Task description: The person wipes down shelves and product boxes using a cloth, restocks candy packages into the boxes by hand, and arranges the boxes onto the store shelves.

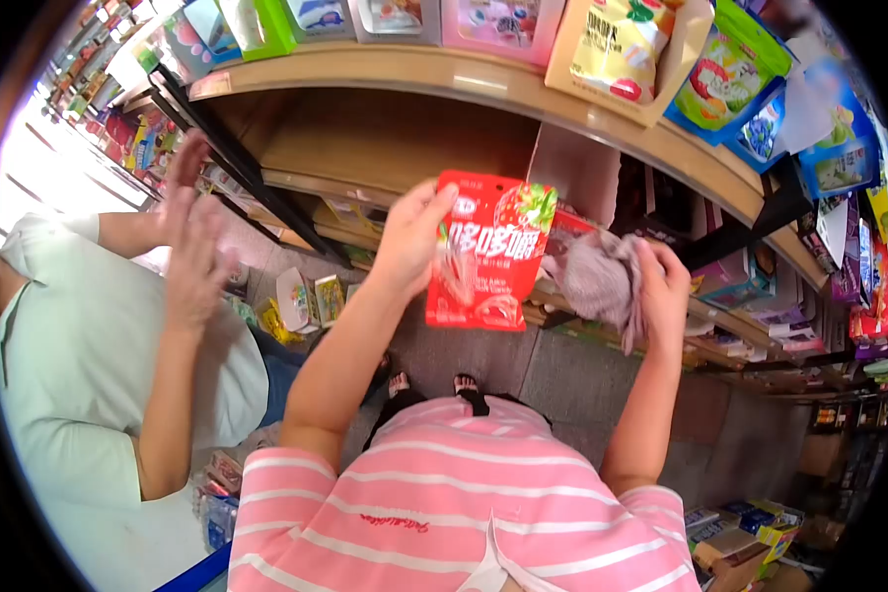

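Note:
My left hand [411, 237] pinches the upper left edge of a red candy bag [488, 261], which faces me with a strawberry picture and white lettering. In my right hand [664, 291] is a bunched greyish-purple cloth [600, 281], close to the bag's right side. Behind the bag stands an open cardboard display box [577, 173] on the shelf; its lower part is partly hidden by the bag and cloth.
Candy packs line the upper shelf [385, 71], including a yellow bag [617, 44] in a box. To the left stands a person in a pale shirt [138, 355], hands [189, 242] raised and blurred. Boxes [311, 301] lie on the floor; more cartons [745, 538] sit at lower right.

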`<state>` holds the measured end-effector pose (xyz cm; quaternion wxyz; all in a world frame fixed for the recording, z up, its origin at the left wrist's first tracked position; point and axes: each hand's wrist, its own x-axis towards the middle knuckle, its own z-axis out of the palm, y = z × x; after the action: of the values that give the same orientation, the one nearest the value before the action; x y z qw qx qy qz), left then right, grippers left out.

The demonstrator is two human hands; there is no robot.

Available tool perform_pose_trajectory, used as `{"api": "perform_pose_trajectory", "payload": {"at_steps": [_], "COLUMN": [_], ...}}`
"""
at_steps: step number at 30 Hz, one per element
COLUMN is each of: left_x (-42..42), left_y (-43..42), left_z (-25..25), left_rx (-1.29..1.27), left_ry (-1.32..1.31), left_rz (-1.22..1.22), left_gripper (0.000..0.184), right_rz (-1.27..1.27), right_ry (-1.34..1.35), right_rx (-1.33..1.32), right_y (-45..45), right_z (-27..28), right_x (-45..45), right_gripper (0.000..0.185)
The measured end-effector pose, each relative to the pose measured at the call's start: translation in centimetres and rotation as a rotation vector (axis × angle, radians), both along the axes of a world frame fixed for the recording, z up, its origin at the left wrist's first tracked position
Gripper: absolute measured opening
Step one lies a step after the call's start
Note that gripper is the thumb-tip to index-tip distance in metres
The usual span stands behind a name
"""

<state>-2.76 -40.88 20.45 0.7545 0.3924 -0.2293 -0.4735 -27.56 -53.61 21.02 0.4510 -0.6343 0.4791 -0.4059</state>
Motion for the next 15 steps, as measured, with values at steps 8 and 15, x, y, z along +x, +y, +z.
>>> {"api": "perform_pose_trajectory", "payload": {"at_steps": [8, 15], "left_x": [-1.4, -1.6], "left_y": [2.2, 6.3], "left_z": [-1.2, -2.7], "left_rx": [-0.106, -0.125], "left_ry": [0.326, 0.330], "left_rz": [-0.055, 0.125], "left_gripper": [0.031, 0.029], "right_rz": [0.221, 0.513], "right_ry": [-0.330, 0.141], "right_rx": [-0.460, -0.781], "right_y": [10.2, 11.9], "right_z": [2.6, -2.7], "right_x": [7.0, 15.0], "right_gripper": [0.057, 0.039]}}
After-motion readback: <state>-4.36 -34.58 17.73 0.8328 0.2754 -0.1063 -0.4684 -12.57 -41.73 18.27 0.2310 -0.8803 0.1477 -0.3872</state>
